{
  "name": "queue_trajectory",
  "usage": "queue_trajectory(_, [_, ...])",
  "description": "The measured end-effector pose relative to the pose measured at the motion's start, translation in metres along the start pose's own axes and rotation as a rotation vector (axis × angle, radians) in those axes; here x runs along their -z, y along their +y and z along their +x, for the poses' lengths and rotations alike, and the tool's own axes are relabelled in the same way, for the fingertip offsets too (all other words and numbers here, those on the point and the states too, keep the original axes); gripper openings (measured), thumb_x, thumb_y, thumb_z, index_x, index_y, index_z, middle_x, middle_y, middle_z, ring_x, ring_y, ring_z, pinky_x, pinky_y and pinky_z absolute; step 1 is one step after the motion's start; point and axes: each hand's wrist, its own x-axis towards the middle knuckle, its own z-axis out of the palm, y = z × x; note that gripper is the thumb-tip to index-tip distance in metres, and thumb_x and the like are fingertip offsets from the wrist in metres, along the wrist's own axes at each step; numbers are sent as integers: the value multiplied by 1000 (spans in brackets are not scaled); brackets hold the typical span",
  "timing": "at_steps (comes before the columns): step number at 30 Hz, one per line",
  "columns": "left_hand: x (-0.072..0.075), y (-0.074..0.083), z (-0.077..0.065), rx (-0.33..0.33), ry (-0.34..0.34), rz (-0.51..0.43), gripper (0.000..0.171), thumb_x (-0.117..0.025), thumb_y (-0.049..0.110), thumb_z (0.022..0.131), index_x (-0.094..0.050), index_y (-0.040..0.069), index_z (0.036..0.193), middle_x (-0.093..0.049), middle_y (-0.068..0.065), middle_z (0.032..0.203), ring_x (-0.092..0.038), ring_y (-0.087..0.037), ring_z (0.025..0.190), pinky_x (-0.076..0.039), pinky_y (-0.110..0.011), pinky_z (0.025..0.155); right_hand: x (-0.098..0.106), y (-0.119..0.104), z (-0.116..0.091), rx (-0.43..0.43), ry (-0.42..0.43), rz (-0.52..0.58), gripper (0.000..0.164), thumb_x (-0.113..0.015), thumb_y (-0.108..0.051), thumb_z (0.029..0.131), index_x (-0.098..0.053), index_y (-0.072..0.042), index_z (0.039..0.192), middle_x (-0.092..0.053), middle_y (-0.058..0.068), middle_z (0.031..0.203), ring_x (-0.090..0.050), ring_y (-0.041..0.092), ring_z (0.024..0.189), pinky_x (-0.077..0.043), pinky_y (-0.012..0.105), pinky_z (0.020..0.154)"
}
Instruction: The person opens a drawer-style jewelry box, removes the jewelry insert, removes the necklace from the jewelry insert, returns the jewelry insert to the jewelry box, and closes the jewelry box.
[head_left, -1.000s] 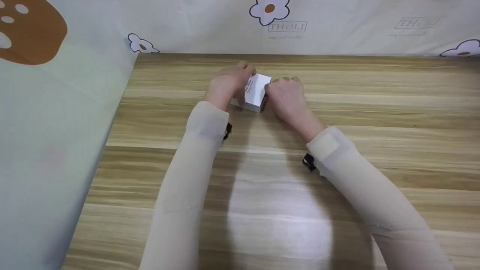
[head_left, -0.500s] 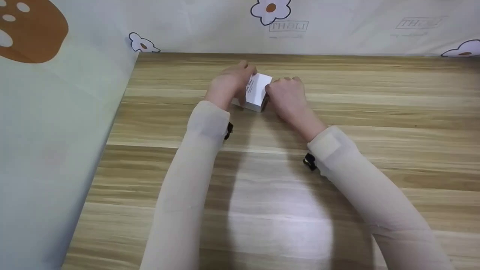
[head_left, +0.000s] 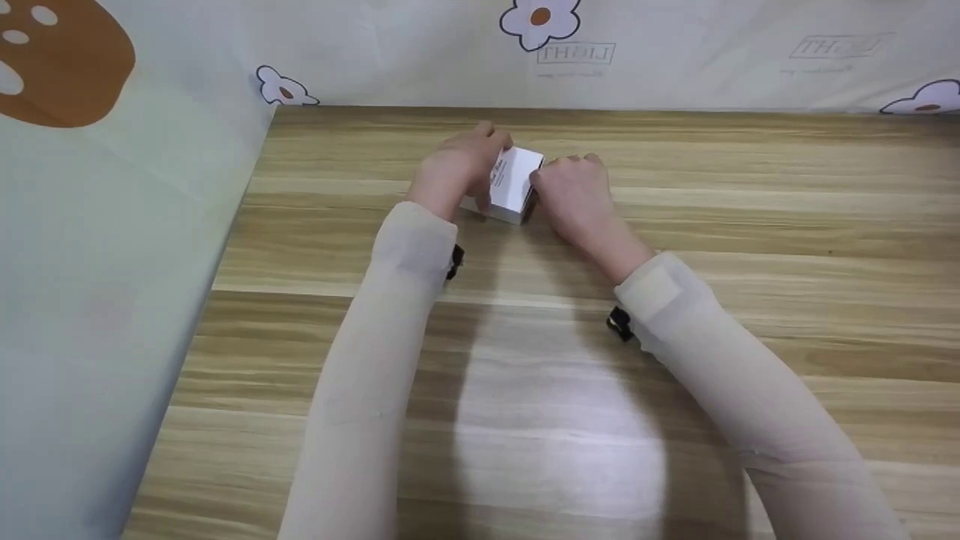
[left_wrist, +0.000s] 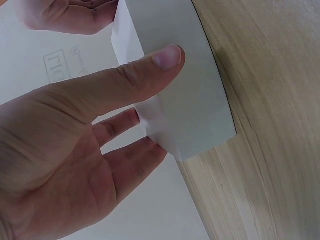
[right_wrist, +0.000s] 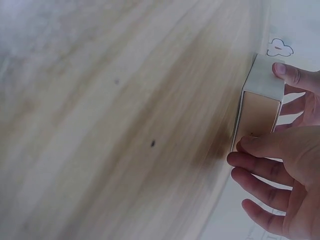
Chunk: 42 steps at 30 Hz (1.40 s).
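Note:
A small white box [head_left: 514, 180] with dark lettering on top lies on the wooden table. My left hand [head_left: 454, 165] grips it from the left, thumb [left_wrist: 167, 57] against its near side and fingers on the far side. At the box's right end is my right hand [head_left: 574, 187]. In the right wrist view that end is a tan panel [right_wrist: 257, 112] framed by the white sleeve. There the right thumb and index finger pinch at the panel's edge, while the other fingers [right_wrist: 265, 192] are loosely curled. What lies between those two fingertips is hidden.
The wood-grain table [head_left: 750, 300] extends in front and to the right. Pale patterned sheeting [head_left: 675, 75] with flowers stands along its back edge and covers the left side. A black wrist device [head_left: 619, 324] sits at the right cuff, another [head_left: 455, 262] at the left.

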Motion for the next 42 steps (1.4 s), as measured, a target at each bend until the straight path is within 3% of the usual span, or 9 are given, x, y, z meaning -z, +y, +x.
queue_trajectory(12, [0, 0, 2, 2, 2, 2, 91, -84, 1, 75, -34, 14, 150, -35, -8, 151, -43, -25, 131, -39, -40, 115, 0, 1, 0, 2, -27, -9, 18, -56, -2, 92, -73, -4, 87, -73, 15, 80, -69, 34, 73, -56, 46, 67])
queue_trajectory(24, [0, 0, 1, 0, 4, 19, 94, -85, 0, 72, -33, 14, 150, -34, -9, 152, -44, -26, 130, -40, -41, 114, -2, 1, -1, 6, 26, -4, 17, -57, -1, 91, -73, -3, 83, -72, 16, 76, -68, 35, 68, -54, 45, 63])
queue_trajectory(42, [-1, -2, 2, 5, 7, -16, 93, -85, 1, 73, -34, 15, 150, -34, -8, 153, -42, -25, 134, -39, -42, 116, -1, 1, -1, 4, -9, 0, 16, -58, -3, 91, -73, -3, 86, -73, 16, 79, -68, 34, 71, -55, 46, 66])
